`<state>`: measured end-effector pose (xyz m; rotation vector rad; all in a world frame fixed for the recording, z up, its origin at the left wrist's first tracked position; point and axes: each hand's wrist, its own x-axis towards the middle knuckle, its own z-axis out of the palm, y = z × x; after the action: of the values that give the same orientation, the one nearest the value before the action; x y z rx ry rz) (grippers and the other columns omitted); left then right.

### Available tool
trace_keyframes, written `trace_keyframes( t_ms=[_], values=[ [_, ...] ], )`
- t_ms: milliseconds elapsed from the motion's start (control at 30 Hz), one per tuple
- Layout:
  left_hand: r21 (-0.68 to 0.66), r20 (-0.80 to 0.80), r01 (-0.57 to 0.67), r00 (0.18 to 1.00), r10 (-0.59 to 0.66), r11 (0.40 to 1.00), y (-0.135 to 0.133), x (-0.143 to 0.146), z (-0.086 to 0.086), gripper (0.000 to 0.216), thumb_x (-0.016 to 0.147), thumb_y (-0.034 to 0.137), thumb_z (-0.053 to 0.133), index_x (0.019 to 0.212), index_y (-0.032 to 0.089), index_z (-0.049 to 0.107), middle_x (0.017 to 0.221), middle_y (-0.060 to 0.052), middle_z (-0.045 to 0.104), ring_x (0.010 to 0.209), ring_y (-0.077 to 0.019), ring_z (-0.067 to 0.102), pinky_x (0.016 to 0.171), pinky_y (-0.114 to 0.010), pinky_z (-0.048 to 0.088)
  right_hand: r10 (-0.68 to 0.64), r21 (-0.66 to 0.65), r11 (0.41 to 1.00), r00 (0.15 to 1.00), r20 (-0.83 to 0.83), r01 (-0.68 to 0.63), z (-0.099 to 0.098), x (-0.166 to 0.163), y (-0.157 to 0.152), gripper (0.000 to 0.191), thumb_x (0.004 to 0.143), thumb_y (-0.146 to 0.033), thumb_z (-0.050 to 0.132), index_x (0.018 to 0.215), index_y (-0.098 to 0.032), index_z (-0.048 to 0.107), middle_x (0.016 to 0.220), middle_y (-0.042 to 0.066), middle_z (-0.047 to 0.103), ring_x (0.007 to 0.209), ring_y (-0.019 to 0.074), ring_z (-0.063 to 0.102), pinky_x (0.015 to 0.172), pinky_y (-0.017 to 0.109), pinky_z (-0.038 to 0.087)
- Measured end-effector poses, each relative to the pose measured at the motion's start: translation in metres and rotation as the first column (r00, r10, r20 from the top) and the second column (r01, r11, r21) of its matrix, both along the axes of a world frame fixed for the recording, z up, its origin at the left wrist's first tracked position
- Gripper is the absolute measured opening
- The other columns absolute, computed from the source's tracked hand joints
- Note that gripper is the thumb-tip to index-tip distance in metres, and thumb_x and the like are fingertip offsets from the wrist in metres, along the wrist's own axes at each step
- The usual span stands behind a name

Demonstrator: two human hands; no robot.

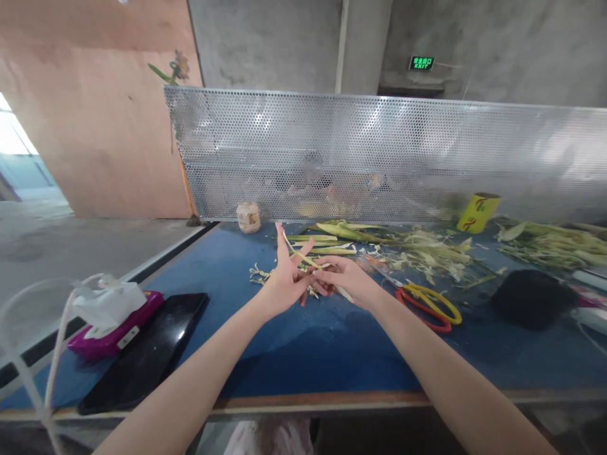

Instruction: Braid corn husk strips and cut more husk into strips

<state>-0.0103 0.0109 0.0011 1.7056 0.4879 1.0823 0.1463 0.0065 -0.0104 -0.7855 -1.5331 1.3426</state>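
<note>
Over the middle of the blue table (pixel 303 366), my left hand (pixel 284 281) has its index finger stretched up, while its thumb and other fingers close in. A thin pale plant strip (pixel 307 260) runs from that raised finger down to my right hand (pixel 348 278). My right fingers pinch the strip, and a pale tail hangs below them. The lower left fingers are partly hidden. Small knotted pale strands (pixel 258 273) lie just beyond my left hand. Scissors (pixel 429 306) with red and yellow handles rest right of my right hand.
Green stalks (pixel 327 243) and shredded leaves (pixel 429 249) lie at the back. A yellow roll (pixel 478 213) and a whitish jar (pixel 248 217) stand by the perforated metal screen (pixel 294 151). On the left are a black phone (pixel 147 354) and a purple box (pixel 116 335). A dark bundle (pixel 533 299) sits right.
</note>
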Motion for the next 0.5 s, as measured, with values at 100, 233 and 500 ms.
trace_keyframes(
  t_ms=[100,233,500],
  values=[
    [-0.039,-0.005,-0.031,1.0,0.031,0.999,-0.001,0.0,0.002,0.109,0.075,0.009,0.057,0.116,0.052,-0.035,0.145,-0.015,0.016,0.045,-0.0021,0.055,0.037,-0.021,0.05,-0.09,0.056,0.995,0.994,0.064,0.086,-0.001,0.002,0.002,0.025,0.068,-0.034,0.066,0.085,-0.018,0.057,0.05,-0.005,0.053,0.041,0.0058,0.041,0.04,0.019,0.03],
    [-0.086,0.064,0.002,0.998,0.004,0.996,-0.003,0.003,0.005,0.111,0.074,0.009,0.058,0.117,0.049,-0.036,0.145,-0.017,0.014,0.053,-0.007,0.061,0.039,-0.022,0.052,-0.198,0.067,0.978,0.979,0.041,0.195,0.0,0.004,0.004,0.023,0.066,-0.034,0.067,0.08,-0.018,0.057,0.049,-0.005,0.052,0.039,0.0055,0.041,0.038,0.019,0.03],
    [-0.144,0.099,-0.108,0.987,0.123,0.984,0.002,0.003,0.002,0.108,0.075,0.007,0.055,0.122,0.04,-0.037,0.136,-0.019,0.036,0.065,-0.0155,0.066,0.046,-0.026,0.054,-0.096,0.07,0.993,0.995,-0.026,0.097,0.007,0.012,0.006,0.027,0.072,-0.034,0.062,0.094,-0.018,0.06,0.065,-0.001,0.058,0.049,0.0063,0.046,0.047,0.021,0.037]
  ],
)
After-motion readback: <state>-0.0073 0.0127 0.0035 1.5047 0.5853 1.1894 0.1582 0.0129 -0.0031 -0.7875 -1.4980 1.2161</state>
